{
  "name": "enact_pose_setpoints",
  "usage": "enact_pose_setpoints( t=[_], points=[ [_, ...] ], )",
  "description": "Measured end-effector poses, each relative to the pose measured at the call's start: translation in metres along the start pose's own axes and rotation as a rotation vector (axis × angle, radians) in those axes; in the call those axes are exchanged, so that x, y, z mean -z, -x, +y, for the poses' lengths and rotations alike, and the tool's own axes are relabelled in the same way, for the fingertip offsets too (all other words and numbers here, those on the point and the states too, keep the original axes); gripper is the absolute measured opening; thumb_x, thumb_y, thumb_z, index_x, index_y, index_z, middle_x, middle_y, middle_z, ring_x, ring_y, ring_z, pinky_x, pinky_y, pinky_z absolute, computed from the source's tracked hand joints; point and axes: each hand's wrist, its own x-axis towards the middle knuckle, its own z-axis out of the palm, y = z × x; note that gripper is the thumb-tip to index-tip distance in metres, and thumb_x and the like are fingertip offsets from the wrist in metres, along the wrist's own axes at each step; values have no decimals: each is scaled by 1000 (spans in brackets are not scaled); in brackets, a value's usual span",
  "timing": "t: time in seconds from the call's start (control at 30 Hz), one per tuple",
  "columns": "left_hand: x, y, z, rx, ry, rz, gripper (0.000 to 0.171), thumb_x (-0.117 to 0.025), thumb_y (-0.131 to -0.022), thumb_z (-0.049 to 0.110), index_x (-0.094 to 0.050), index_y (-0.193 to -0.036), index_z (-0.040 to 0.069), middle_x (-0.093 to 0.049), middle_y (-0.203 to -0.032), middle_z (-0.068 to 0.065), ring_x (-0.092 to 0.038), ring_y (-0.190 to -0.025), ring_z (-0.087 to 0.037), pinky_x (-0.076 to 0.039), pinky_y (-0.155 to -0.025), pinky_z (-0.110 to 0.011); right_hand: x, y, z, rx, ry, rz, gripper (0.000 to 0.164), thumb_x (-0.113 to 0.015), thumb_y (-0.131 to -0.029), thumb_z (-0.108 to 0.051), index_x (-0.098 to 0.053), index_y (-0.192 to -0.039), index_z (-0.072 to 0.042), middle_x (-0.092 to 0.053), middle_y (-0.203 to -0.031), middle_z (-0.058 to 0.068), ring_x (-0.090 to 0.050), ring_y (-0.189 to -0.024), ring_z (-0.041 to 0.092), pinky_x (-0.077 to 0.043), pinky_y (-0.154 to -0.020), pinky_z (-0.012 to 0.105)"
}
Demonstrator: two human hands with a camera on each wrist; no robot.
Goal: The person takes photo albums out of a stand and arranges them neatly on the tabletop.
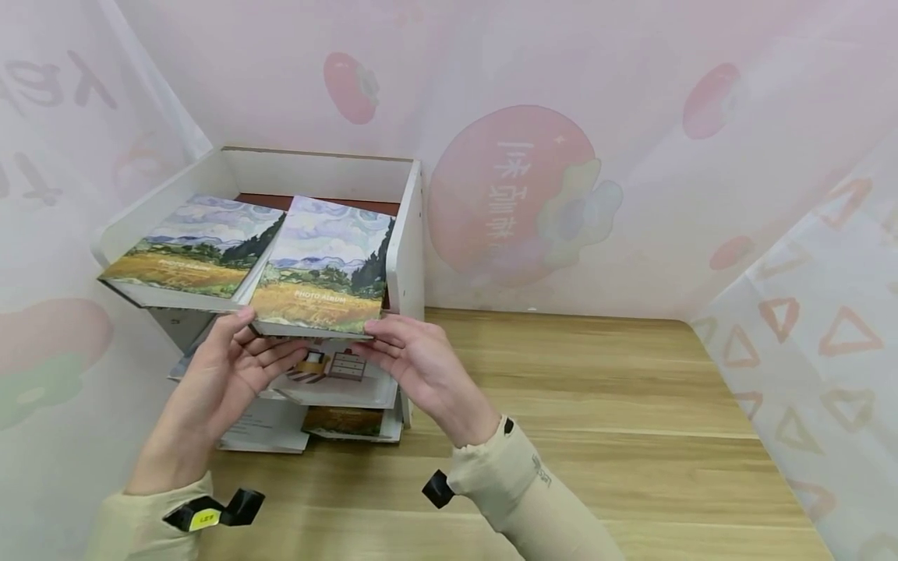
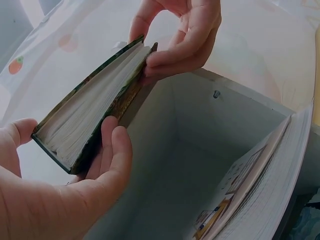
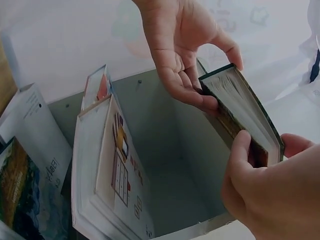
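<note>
A photo album (image 1: 323,261) with a painted landscape cover lies at the right of the top shelf level, its near end sticking out over the edge. My left hand (image 1: 228,370) grips its near left corner, thumb at the cover and fingers beneath. At the near right corner my right hand (image 1: 431,370) pinches it the same way. Both wrist views show the album's page block (image 2: 92,100) edge-on between the hands, its covers slightly spread. A matching photo album (image 1: 199,245) lies on the left of that top level, close beside the held one.
The white shelf unit (image 1: 407,273) stands on a wood-grain table (image 1: 596,436) against a printed curtain (image 1: 652,195). On the level below, a white book with furniture pictures (image 1: 344,389) juts out. Lower down are a white book (image 1: 270,428) and another landscape-covered album (image 1: 344,421).
</note>
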Motion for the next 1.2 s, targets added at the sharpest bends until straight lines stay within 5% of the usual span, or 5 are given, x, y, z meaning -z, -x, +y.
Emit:
enact_pose_setpoints(
  t=[0.2,0.57,0.77,1.2],
  points=[
    [5,0,0,9,-80,40,35,-45,-106,17,-30,-133,3,-58,-120,-13,-63,-109,-29,-53,-92,-37,-3,-3,4,18,-9,37,11,-70,-89,2,-70,-100,6,-64,-108,17,-63,-95,26,-52,-94,42],
    [7,1,4,21,-126,27,22,-47,-104,9,-41,-125,3,-57,-120,-11,-61,-113,-21,-51,-95,-34,-3,-6,9,37,6,51,21,-69,-89,5,-68,-109,10,-64,-115,22,-66,-98,27,-53,-91,41],
    [1,-3,7,33,-127,34,16,-51,-103,8,-60,-115,2,-56,-125,-11,-59,-117,-19,-48,-98,-34,-1,-6,9,41,14,40,20,-68,-89,6,-67,-109,11,-64,-114,23,-66,-97,27,-53,-92,41],
    [5,-2,5,21,-156,-43,22,-47,-104,4,-55,-124,2,-55,-126,-10,-58,-119,-20,-46,-101,-33,4,-4,9,38,29,55,23,-68,-88,7,-65,-111,10,-64,-110,21,-66,-94,26,-53,-92,41]
  ],
)
